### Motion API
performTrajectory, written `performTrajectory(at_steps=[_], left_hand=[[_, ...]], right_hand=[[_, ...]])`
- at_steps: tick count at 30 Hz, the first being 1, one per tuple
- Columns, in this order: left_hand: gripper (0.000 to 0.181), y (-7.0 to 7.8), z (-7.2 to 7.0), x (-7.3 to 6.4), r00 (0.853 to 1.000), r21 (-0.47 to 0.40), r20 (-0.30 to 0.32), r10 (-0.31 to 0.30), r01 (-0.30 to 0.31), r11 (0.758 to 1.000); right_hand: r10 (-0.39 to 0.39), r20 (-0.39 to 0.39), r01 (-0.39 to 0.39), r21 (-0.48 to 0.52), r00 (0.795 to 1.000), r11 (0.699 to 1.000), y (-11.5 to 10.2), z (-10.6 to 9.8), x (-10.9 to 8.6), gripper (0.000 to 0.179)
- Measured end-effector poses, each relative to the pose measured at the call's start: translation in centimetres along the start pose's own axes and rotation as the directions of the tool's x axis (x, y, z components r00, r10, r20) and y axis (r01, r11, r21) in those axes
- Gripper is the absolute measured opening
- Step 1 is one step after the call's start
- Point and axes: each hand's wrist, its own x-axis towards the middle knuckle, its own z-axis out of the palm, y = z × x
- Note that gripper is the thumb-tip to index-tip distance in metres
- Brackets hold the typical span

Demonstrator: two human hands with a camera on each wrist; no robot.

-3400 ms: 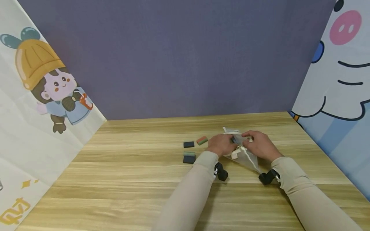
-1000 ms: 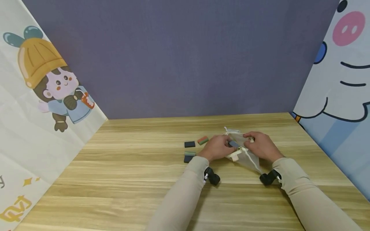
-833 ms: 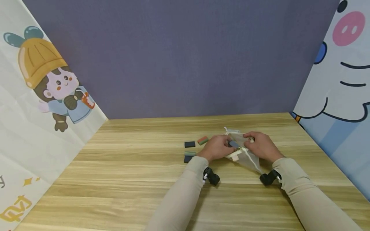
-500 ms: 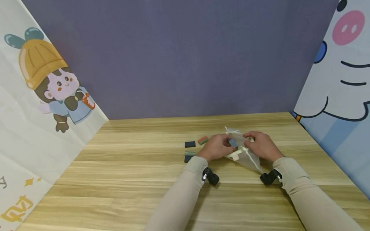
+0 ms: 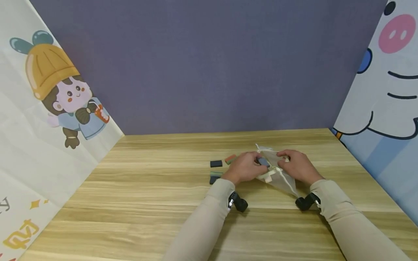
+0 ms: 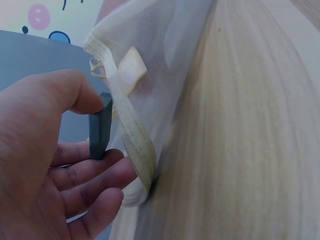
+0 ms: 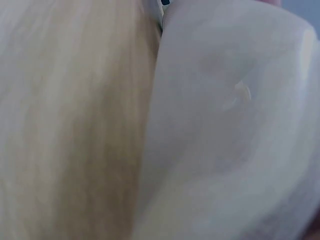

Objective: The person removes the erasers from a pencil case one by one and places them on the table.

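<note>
My left hand (image 5: 245, 167) pinches a small dark grey rectangular block (image 5: 263, 162) at the mouth of a translucent white mesh zipper bag (image 5: 282, 183). In the left wrist view the block (image 6: 101, 127) stands on edge between thumb and fingers, right beside the bag's cream zipper edge (image 6: 132, 132). A pale tag (image 6: 132, 70) shows on the mesh. Opposite, my right hand (image 5: 298, 166) grips the bag's far rim with thumb and fingertips, keeping the mouth spread. Mesh (image 7: 225, 125) fills much of the right wrist view, which hides that hand's fingers.
Left of the bag lie a dark block (image 5: 216, 164), a red-and-green block (image 5: 230, 158), a greenish block (image 5: 215, 174) and another dark block (image 5: 214, 180), partly behind the left sleeve. The wooden table (image 5: 130, 203) meets a grey-purple panel (image 5: 212, 72) and printed side sheets.
My left hand has drawn slightly back to the left from the bag's mouth, so more of the grey block shows in its fingers. The right hand keeps its place on the rim.
</note>
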Motion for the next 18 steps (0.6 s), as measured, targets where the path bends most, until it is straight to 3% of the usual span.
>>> performTrajectory(at_steps=[10, 18], left_hand=[[0.038, 0.34, -0.55, -0.33, 0.999, 0.077, -0.036, 0.039, -0.036, 0.996], [0.034, 0.34, -0.96, -0.67, 0.997, 0.129, -0.021, 0.069, -0.065, 0.989]], right_hand=[[-0.016, -0.017, 0.016, 0.002, 1.000, 1.000, 0.03, -0.04, 0.08, 0.036], [-0.015, -0.019, 0.015, 0.013, 1.000, 1.000, 0.08, 0.06, 0.02, 0.036]])
